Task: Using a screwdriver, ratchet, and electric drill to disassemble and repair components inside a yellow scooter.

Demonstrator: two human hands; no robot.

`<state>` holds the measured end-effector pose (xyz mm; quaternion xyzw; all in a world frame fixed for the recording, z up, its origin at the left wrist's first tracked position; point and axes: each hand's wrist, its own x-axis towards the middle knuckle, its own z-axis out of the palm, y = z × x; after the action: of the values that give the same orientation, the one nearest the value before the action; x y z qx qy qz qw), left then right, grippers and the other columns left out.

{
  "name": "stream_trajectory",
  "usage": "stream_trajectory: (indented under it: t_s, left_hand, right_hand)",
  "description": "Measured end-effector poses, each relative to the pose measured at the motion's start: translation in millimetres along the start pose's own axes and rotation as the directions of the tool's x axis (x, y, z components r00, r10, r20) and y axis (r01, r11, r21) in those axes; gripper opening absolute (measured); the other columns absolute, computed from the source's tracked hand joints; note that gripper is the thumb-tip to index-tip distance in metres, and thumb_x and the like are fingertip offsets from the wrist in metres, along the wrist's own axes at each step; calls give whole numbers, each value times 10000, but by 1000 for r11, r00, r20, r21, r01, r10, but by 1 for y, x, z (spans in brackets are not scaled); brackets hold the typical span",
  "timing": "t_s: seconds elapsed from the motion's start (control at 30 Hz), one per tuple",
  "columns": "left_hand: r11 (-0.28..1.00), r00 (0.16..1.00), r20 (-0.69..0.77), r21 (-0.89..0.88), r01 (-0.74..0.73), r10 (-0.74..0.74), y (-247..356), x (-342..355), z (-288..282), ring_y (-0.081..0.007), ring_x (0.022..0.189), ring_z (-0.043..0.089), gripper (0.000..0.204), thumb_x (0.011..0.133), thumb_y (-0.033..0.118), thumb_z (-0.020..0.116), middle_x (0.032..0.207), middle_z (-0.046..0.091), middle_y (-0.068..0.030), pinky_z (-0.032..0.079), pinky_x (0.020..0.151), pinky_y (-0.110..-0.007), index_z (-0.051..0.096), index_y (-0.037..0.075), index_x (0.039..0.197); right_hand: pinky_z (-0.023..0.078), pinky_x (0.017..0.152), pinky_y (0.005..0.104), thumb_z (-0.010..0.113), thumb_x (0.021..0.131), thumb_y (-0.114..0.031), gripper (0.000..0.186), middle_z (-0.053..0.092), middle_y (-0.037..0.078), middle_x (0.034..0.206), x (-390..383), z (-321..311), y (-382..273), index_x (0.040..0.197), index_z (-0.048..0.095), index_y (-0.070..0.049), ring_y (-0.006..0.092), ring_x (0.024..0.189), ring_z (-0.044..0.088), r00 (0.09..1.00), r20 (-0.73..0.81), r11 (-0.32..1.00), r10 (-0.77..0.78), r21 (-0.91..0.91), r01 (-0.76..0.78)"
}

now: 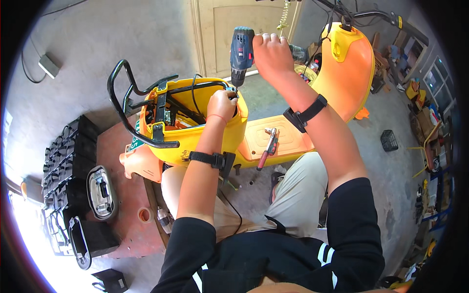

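Note:
My right hand (273, 56) is wrapped round the grip of a dark blue cordless drill (243, 51). The drill points down, its chuck just above the front rim of the open yellow seat compartment (229, 129) of an electric scooter. Right below the chuck, my left hand (222, 105) is closed with its fingertips at that rim, by a small metal part (231, 90). What the left fingers pinch is mostly hidden. Black frame bars and wiring show inside the compartment. A ratchet wrench (269, 141) with a red handle lies on the orange footboard (293, 134).
A black tubular rail (117, 105) curves around the scooter's rear. The orange front shield (344, 73) and handlebar stand ahead. On the left, a reddish table (124, 195) bears black battery packs (73, 156), a scooter seat (102, 193) and a tape roll (145, 215). A black basket (389, 140) sits right.

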<state>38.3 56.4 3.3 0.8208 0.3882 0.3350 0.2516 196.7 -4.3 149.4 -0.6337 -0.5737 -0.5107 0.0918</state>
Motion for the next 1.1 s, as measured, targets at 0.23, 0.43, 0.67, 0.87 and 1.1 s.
stream_trajectory:
  t_s: [0.23, 0.43, 0.67, 0.87, 1.1]
  left_hand:
    - [1000, 999, 22, 8, 23, -23, 2, -1, 0, -362, 987, 684, 236, 851, 218, 734, 1064, 719, -183, 533, 896, -427, 792, 127, 1060]
    - [1000, 1000, -15, 30, 1, -1, 6, -4, -3, -370, 942, 695, 259, 849, 190, 754, 1041, 717, -195, 540, 856, -384, 771, 75, 1081]
    - [998, 1000, 3, 58, 21, -21, 9, -4, -5, -369, 943, 695, 255, 856, 196, 747, 1036, 717, -196, 540, 851, -383, 772, 88, 1085]
    - [998, 999, -1, 11, 54, -54, 8, -3, -3, -337, 944, 715, 269, 852, 204, 751, 1030, 738, -175, 548, 859, -364, 769, 72, 1087]
    - [986, 986, -8, 26, 166, -166, 9, -3, -6, -307, 956, 727, 303, 840, 251, 777, 1015, 753, -169, 551, 857, -365, 768, 27, 1044]
  right_hand:
    - [481, 796, 402, 594, 870, -163, 105, 685, 72, 906, 0, -5, -4, 942, 625, -92, 243, 887, 658, 1000, 7, 1000, -3, 17, 3]
    - [473, 793, 398, 587, 878, -176, 108, 682, 57, 900, 2, -7, -9, 944, 629, -102, 235, 883, 655, 1000, -28, 1000, -5, -7, 5]
    - [454, 786, 390, 572, 893, -200, 128, 690, 53, 911, 6, -8, -13, 959, 640, -114, 223, 879, 650, 1000, -26, 999, 5, -46, -6]
    - [459, 779, 388, 584, 876, -183, 119, 686, 55, 914, 5, -10, -16, 958, 623, -106, 226, 884, 648, 1000, -16, 999, 10, -32, -11]
    - [439, 814, 409, 574, 900, -225, 156, 688, 50, 934, 8, -11, -21, 994, 636, -116, 219, 905, 633, 1000, -6, 998, 6, -62, -6]
